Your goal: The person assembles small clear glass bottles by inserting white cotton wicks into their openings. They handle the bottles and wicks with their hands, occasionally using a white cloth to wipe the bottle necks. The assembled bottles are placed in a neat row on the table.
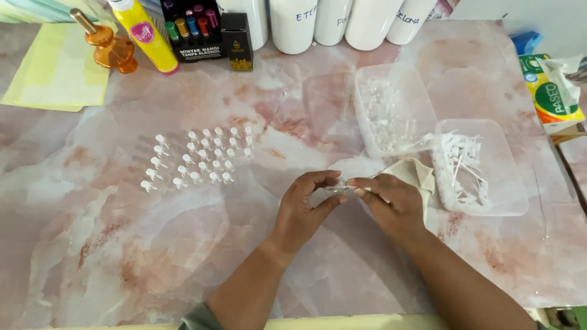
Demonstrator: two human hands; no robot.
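A tiny clear vial, judged light and fragile, is pinched at both ends between the left hand and right hand at the frame's centre.

Both forearms reach up from the bottom edge to centre frame, where the left hand and right hand meet, fingertips pinched together, knuckles up.

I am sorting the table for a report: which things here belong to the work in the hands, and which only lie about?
In use: left hand, right hand, small clear vial between them, rows of capped vials, tub of clear vials, tub of white sprayer tops.

Lying about: yellow bottle, amber dispenser, tissue pack.
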